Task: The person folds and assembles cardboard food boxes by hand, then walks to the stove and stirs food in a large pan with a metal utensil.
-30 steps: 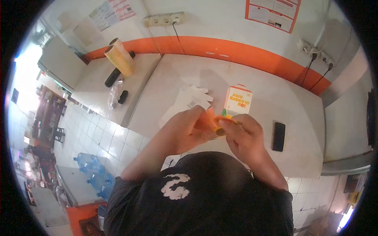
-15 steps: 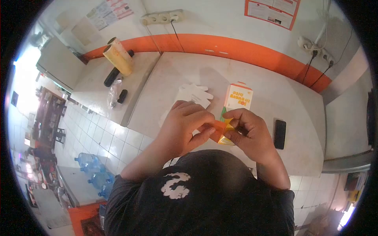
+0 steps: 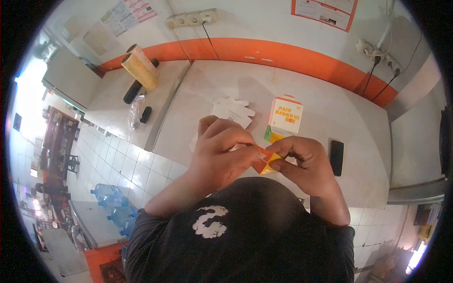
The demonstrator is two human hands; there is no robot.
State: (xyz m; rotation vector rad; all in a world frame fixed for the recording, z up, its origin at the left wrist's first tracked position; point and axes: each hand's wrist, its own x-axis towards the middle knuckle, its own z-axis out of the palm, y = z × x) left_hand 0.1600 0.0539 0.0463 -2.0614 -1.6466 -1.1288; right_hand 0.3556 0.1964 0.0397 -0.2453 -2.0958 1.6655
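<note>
A printed carton box (image 3: 286, 114) lies on the worktop, white with orange and yellow lettering and a green and yellow side. Close to my body, an orange and yellow cardboard part (image 3: 265, 162) sits between both hands. My right hand hides whether it joins the box. My left hand (image 3: 223, 150) is closed, thumb and fingers pinching the orange side. From the right, my right hand (image 3: 304, 160) pinches the yellow side between thumb and forefinger. Beyond my left hand lies a flat white cardboard piece (image 3: 232, 112) with cut tabs, partly covered by that hand.
The pale worktop (image 3: 207, 80) carries a black phone (image 3: 336, 158) at the right. On the left-hand counter stand yellowish film rolls (image 3: 140, 70), with a clear plastic bag (image 3: 136, 111) and black items nearby. Blue water bottles (image 3: 113, 205) are at the lower left.
My right hand has turned slightly and its thumb and forefinger have come nearer my left fingers. My left fingers have closed in further over the orange side.
</note>
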